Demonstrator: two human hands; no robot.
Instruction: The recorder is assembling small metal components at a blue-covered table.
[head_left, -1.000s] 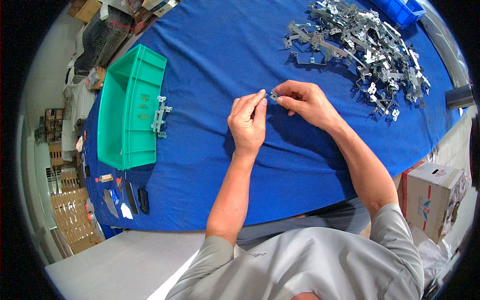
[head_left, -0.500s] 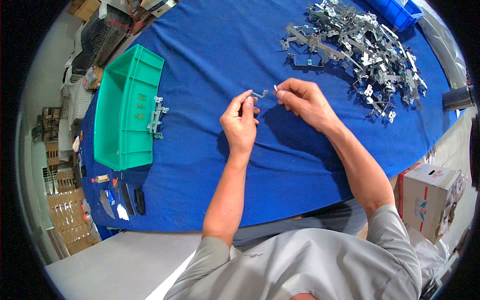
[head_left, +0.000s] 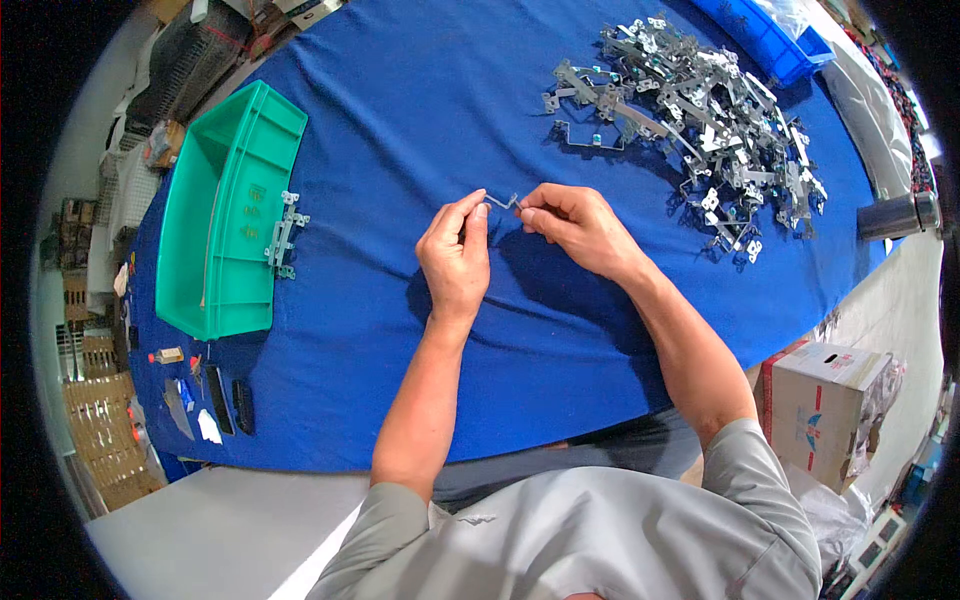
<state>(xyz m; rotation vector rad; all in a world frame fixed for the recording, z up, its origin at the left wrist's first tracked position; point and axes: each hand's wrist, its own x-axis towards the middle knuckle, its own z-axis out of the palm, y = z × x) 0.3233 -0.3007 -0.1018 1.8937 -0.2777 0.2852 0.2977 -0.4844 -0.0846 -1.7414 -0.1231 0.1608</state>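
Note:
My left hand pinches one end of a small, thin metal bracket between thumb and fingers, above the blue cloth. The bracket's bent end points toward my right hand. That hand's thumb and fingertips are pressed together right at the bent end. What they grip is too small and too covered to make out. Beyond it on the right lies a big heap of metal brackets. Several more brackets are lined up against the right side of a green plastic bin.
A blue cloth covers the table. At its far right corner stands a blue bin, with a metal cylinder at the right edge. Small tools, a black bar and a little bottle lie at left. A carton stands lower right.
My right hand has come in to the bracket's bent end; before, it held a small pale piece a little apart from it. The whole view has shifted slightly.

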